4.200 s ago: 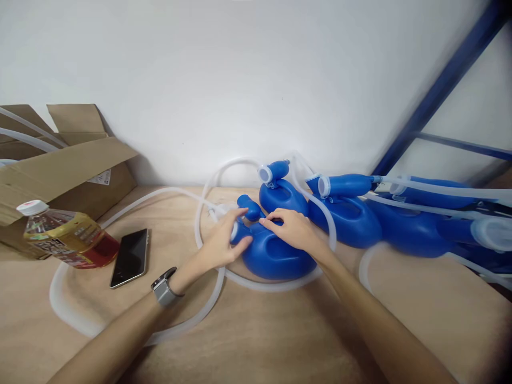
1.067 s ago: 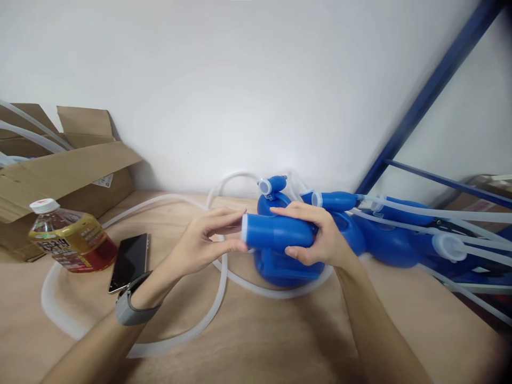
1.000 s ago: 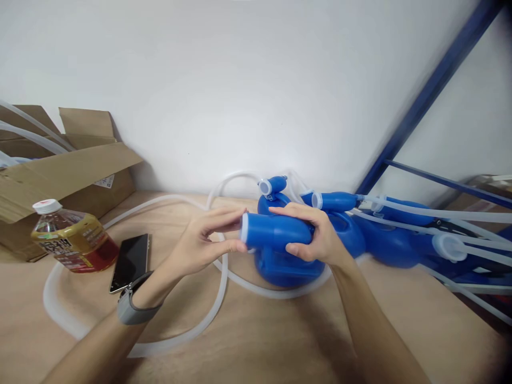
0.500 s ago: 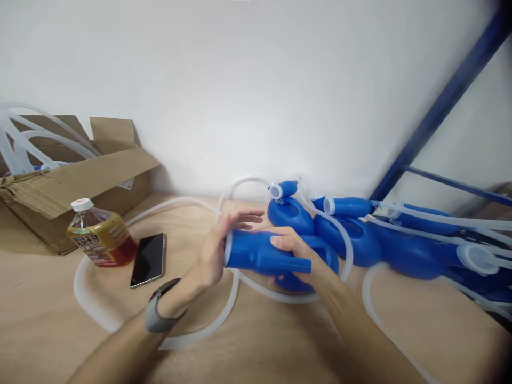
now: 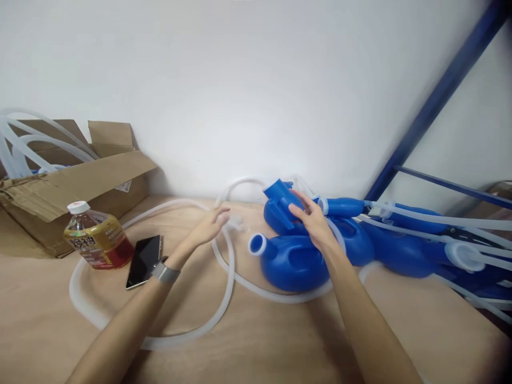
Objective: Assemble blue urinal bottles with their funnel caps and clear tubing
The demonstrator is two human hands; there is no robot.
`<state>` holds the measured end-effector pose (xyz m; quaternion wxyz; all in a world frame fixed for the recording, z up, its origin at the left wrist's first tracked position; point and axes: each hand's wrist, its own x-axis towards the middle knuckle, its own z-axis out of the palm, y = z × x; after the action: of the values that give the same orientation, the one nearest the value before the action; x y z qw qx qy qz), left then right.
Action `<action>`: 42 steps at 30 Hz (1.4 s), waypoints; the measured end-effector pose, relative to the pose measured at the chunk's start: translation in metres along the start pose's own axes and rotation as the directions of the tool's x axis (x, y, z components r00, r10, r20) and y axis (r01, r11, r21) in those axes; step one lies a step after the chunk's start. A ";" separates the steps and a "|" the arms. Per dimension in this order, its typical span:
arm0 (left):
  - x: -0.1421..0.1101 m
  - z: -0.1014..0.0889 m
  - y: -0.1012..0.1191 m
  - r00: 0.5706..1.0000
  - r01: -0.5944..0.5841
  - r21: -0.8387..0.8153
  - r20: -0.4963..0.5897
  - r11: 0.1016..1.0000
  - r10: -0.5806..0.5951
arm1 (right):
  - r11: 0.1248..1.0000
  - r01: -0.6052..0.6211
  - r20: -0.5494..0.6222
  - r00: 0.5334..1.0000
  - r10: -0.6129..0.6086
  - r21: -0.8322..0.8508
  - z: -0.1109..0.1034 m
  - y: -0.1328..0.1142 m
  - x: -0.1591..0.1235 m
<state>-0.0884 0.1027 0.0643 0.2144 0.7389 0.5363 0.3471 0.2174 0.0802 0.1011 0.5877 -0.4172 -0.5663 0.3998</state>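
A blue plastic container (image 5: 292, 262) lies on the wooden table (image 5: 256, 346), its open round neck (image 5: 256, 244) turned to the left. My right hand (image 5: 314, 223) is off it and rests with fingers stretched on the tilted spout of a second blue container (image 5: 279, 196) just behind. My left hand (image 5: 208, 228), slightly blurred, hovers with loose, parted fingers beside the end of a clear flexible tube (image 5: 224, 277) that loops around the near container. It holds nothing that I can see.
More blue containers with clear tubes (image 5: 404, 250) lie in a row to the right, under a blue metal frame (image 5: 432, 101). At the left are a tea bottle (image 5: 96, 242), a black phone (image 5: 143, 254) and an open cardboard box (image 5: 72, 181) holding tubes.
Both hands held the near blue container by its neck above the table. It now lies on the table; my right hand moved back to the rear container and my left hand drew away left.
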 end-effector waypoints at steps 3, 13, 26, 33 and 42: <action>0.019 0.033 -0.033 0.999 0.041 0.059 -0.009 0.997 -0.040 | 0.982 -0.181 0.032 0.983 0.180 0.044 -0.008 0.016 0.006; 0.045 0.057 -0.058 0.995 0.053 -0.144 -0.072 0.988 -0.064 | 0.948 -0.313 0.070 0.949 0.308 0.065 -0.008 0.018 0.005; -0.027 0.069 0.013 0.883 -0.438 -0.297 -0.318 0.848 0.345 | 0.952 -0.297 -0.045 0.954 0.295 -0.070 -0.001 0.019 0.005; -0.071 0.100 0.014 0.842 -0.530 -0.205 -0.248 0.823 0.480 | 0.949 -0.305 -0.134 0.946 0.294 -0.074 -0.001 0.023 0.004; -0.070 0.128 0.025 0.710 -0.588 0.092 -0.415 0.803 0.568 | 0.909 -0.405 -0.016 0.913 0.408 0.094 -0.006 0.015 0.007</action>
<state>0.0099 0.0355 -0.0238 -0.0094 0.7706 0.3030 0.5607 0.2239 0.0909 0.0894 0.5194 -0.5066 -0.4384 0.5305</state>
